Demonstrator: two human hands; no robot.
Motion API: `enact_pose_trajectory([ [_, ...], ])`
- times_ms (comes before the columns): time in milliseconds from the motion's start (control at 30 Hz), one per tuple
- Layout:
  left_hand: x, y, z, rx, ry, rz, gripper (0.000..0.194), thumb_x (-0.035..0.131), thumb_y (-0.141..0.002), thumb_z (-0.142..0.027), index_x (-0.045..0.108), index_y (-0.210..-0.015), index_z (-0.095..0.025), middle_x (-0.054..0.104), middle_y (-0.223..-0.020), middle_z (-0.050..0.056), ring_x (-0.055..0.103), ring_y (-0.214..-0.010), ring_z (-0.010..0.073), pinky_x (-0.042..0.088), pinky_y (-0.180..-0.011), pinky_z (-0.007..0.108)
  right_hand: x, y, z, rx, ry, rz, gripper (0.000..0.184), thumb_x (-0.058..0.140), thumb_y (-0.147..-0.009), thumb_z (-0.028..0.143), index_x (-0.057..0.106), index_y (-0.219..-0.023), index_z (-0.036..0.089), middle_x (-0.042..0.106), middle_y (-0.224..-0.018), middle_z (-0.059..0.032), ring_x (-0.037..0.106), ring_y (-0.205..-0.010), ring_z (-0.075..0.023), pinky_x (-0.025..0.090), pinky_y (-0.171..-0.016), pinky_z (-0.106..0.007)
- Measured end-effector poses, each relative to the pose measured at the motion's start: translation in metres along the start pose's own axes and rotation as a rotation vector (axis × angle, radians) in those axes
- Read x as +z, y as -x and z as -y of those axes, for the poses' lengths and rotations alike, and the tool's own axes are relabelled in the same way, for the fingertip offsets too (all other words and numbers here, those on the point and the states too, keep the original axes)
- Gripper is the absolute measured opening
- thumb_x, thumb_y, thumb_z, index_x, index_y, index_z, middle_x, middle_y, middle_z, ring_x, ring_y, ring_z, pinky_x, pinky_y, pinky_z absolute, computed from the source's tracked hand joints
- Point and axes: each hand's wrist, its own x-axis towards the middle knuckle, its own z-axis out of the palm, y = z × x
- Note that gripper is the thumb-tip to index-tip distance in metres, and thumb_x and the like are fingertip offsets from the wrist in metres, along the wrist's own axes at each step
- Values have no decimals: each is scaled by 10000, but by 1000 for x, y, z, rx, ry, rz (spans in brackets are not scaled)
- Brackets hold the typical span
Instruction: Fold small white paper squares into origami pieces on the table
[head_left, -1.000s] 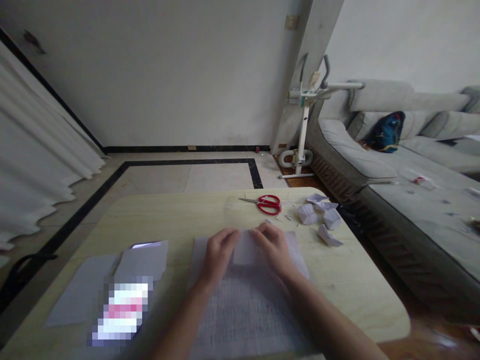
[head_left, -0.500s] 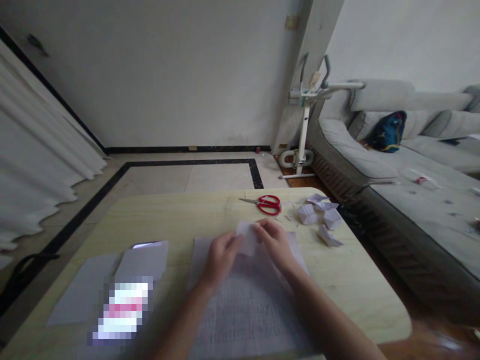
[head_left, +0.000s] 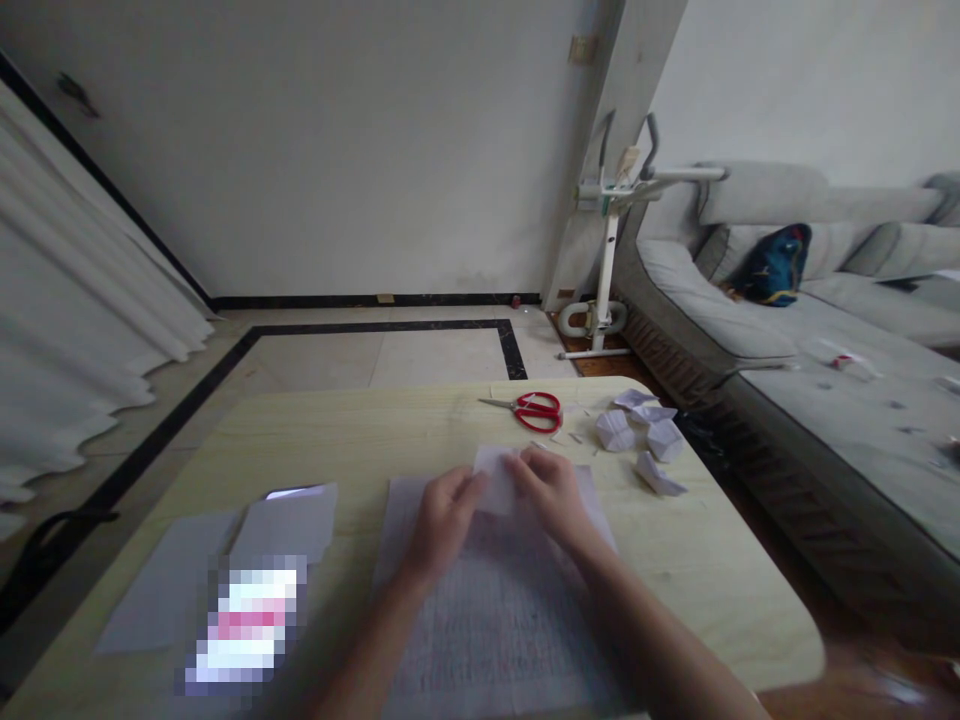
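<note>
A small piece of white paper [head_left: 494, 482] is held between my two hands, above the far part of a large written sheet [head_left: 495, 620] on the table. My left hand [head_left: 448, 505] pinches its left edge between thumb and fingers. At the right side, the fingers of my right hand [head_left: 551, 490] are closed on the same piece near its upper edge. Beyond my hands lie red-handled scissors [head_left: 537, 411], blades toward the left. Several folded paper pieces [head_left: 616, 430] sit to the right of the scissors.
Small paper scraps [head_left: 575, 437] lie near the scissors. On the table's left are white sheets [head_left: 169, 580], a paper stack [head_left: 283, 525] and a device with a lit, blurred screen [head_left: 244, 625]. A grey sofa [head_left: 862, 400] and white exercise equipment [head_left: 606, 270] stand beyond the table [head_left: 705, 590].
The small paper was lying lower between my hands; it has been lifted and turned slightly, with my left hand shifted a little right. Over the last half second the hands barely moved.
</note>
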Motion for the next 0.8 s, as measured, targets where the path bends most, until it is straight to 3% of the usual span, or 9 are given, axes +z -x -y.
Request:
enact_pose_trajectory([
  [233,0,-2,4,-13,30,15,312,616,-839,-424,663,-732,-135,632,-639,9,570,-589,147,440,-524,214,-1,-1,-4,7,-6,-5,461,550,-854,529,506,-542,193,499,-488,14,444,-468,-120,321,-447,-229],
  [433,3,-2,3,-42,94,82,314,657,-810,-413,706,-912,-120,724,-811,59,669,-710,199,513,-619,258,0,-2,-10,-22,77,-65,444,538,-870,484,497,-542,188,486,-508,13,434,-489,-122,312,-454,-234],
  [600,1,-4,6,-41,11,43,328,634,-815,-438,711,-806,-119,712,-713,56,662,-614,200,496,-557,262,5,-1,-8,-16,80,-80,445,509,-877,487,456,-546,196,441,-513,27,412,-497,-120,305,-452,-230],
  [800,-3,-6,2,-27,-23,21,313,632,-812,-431,693,-760,-129,686,-660,35,649,-597,193,482,-552,254,6,0,-4,-27,96,2,428,470,-904,463,472,-575,189,472,-536,20,430,-518,-123,306,-467,-230],
])
